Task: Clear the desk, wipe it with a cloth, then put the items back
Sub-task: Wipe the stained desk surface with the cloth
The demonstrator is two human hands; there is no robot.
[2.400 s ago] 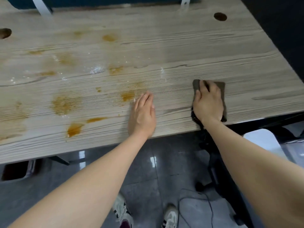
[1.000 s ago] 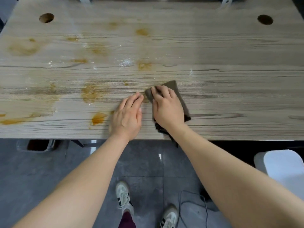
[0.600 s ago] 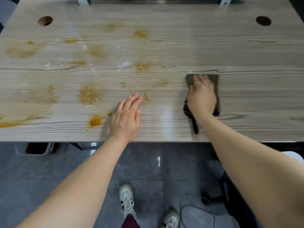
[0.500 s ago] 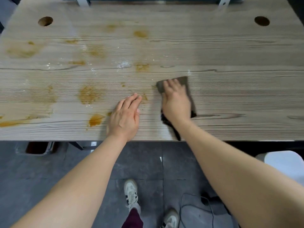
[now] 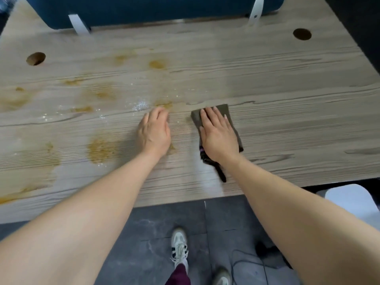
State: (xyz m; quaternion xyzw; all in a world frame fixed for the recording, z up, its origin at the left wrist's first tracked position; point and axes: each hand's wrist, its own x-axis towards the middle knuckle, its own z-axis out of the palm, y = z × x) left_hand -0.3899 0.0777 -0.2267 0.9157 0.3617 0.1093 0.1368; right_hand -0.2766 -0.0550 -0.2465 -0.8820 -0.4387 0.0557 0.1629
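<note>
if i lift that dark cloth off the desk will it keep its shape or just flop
Probably flop: the cloth lies flat under the right hand, and a thin tail trails limply toward the desk edge. It looks thin, so likely light. It may be damp and cling slightly; I can't confirm that.

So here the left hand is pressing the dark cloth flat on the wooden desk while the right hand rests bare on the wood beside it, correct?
Not quite: the hands are swapped. In the head view the right hand presses the dark cloth flat on the wooden desk, fingers straight, while the left hand rests bare on the wood beside it.
</note>
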